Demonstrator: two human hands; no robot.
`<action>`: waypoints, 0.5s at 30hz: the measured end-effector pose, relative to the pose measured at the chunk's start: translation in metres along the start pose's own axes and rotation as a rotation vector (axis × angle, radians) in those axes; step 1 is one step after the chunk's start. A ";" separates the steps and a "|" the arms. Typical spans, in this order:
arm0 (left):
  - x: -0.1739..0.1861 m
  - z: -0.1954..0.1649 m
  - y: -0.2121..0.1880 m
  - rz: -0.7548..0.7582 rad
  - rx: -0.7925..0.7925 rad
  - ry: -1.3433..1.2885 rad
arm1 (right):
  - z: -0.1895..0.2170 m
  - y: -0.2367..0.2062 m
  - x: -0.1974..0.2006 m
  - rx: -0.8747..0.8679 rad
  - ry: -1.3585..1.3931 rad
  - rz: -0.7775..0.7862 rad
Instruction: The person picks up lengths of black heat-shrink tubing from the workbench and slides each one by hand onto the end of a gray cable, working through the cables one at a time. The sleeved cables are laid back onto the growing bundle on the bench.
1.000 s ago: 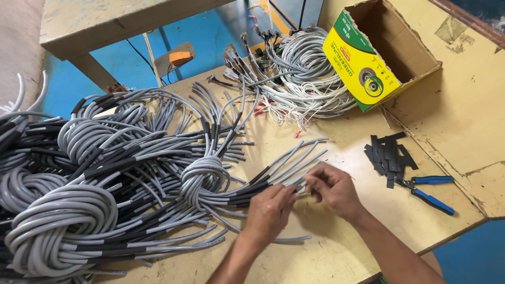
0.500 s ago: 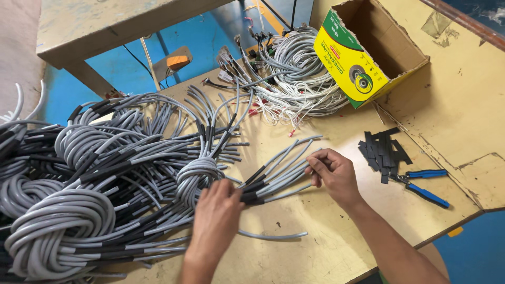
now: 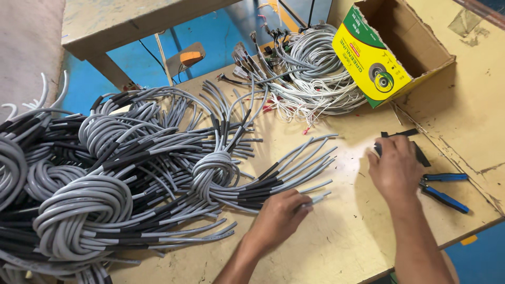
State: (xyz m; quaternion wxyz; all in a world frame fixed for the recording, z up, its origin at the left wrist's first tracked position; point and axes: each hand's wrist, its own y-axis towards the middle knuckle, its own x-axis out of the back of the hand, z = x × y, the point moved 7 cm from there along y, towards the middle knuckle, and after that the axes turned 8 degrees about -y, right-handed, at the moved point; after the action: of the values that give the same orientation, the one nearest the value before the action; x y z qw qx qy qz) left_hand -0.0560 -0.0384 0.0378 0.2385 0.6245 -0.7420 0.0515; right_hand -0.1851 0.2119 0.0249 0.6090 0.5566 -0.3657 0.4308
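A single grey cable [image 3: 315,200] is pinched at its near end by the left hand [image 3: 278,218], whose grip is clenched on it. The cable lies flat on the bench [image 3: 336,231], near the middle, just right of a knotted bundle of grey cables [image 3: 215,171] with black sleeves on them. The right hand [image 3: 395,167] is laid over a small pile of black sleeve pieces [image 3: 415,150] to the right; its fingers are curled down on the pile, but whether a piece is gripped cannot be told.

For this step to be done well, the cable end is best held firm and straight, close to its tip, so it is not bent. One black piece should be picked alone, not a clump.

The cables are round, smooth and bendy, like thick grey noodles, and many are tied in big soft knots at the left. The black pieces are short and flat-looking. Blue-handled pliers [image 3: 444,190] are seen just right of the right hand. At the far side, a heap of thin white wires [image 3: 315,79] is piled beside an open cardboard box [image 3: 400,52] with a yellow and green front. The bench top is pale yellow, worn and scratched.
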 end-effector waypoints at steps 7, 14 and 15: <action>0.003 0.049 0.010 -0.275 0.266 -0.553 | -0.008 0.000 -0.016 -0.025 -0.071 0.151; 0.001 0.041 0.003 -0.243 0.245 -0.415 | -0.002 -0.003 -0.008 0.002 -0.054 0.043; 0.001 0.040 0.003 -0.239 0.247 -0.416 | -0.001 -0.003 -0.002 0.018 -0.064 -0.027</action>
State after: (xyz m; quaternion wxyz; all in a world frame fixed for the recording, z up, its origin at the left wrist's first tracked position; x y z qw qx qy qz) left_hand -0.0702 -0.0539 0.0034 0.0071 0.7291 -0.6842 -0.0161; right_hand -0.1834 0.2128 0.0216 0.5976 0.5805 -0.3737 0.4078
